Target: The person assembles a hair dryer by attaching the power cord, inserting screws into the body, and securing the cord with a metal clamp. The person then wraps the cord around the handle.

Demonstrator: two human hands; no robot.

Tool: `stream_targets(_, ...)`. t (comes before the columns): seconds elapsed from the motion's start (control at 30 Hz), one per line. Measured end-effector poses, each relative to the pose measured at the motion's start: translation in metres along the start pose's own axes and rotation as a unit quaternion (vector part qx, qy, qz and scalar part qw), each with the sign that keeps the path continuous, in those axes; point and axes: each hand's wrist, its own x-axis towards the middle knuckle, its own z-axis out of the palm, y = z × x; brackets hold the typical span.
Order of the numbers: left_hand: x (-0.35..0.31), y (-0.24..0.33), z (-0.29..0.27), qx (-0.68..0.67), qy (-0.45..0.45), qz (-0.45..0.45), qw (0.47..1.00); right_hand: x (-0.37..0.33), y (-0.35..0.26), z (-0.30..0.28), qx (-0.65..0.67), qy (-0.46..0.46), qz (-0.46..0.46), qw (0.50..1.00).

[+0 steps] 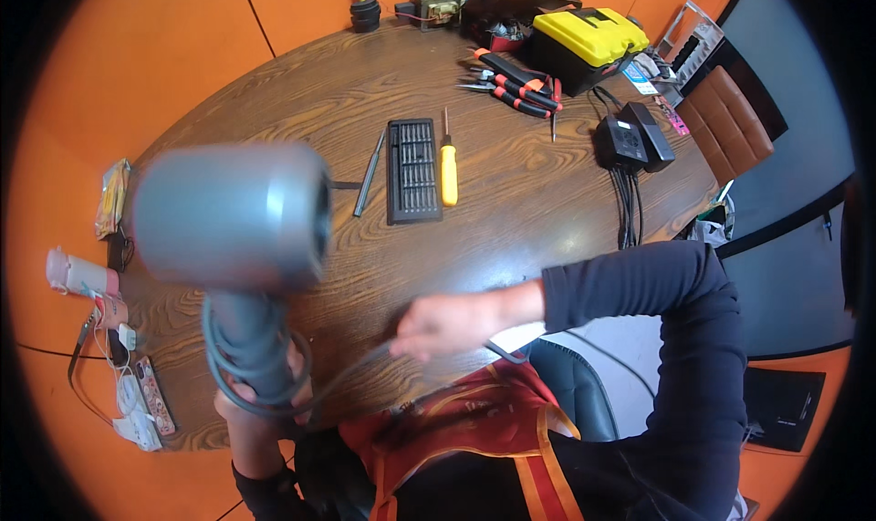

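Note:
A grey hair dryer (219,213) is held up at the left, its barrel blurred and its round opening facing right. My left hand (260,407) grips it low on the handle (245,334), partly hidden behind it. Several loops of the grey power cord (212,349) wrap around that handle. From there the cord stretches right to my right hand (447,325), which is closed on it over the table's near edge. More cord trails beyond my right wrist, past the chair seat.
On the wooden table (520,192) lie a screwdriver bit set (415,170), a pen-shaped driver (369,174) and a yellow-handled screwdriver (448,170). Farther back are pliers (516,88), a yellow-lidded toolbox (593,42) and black power adapters (630,140). Power strips (151,398) sit at the left edge.

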Motion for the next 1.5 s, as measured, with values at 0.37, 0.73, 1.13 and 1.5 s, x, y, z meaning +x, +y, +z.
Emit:
stream_targets(0.37,-0.004,-0.016,0.036,0.378,0.078,-0.257,0.886,0.029,-0.071,-0.071,-0.085,0.028,0.102,0.991)
stream_targets(0.73,0.011,-0.021,0.074,0.464,0.144,-0.233,0.842,-0.040,-0.145,0.003,-0.559,0.161,-0.028,0.813)
stream_targets(1.13,-0.053,-0.076,0.007,0.189,0.062,-0.008,0.980,-0.051,-0.058,0.082,0.205,0.052,-0.184,0.960)
stream_targets(1.5,-0.074,0.013,0.076,0.501,0.066,-0.195,0.840,-0.026,-0.059,0.003,0.089,-0.188,0.198,0.958)
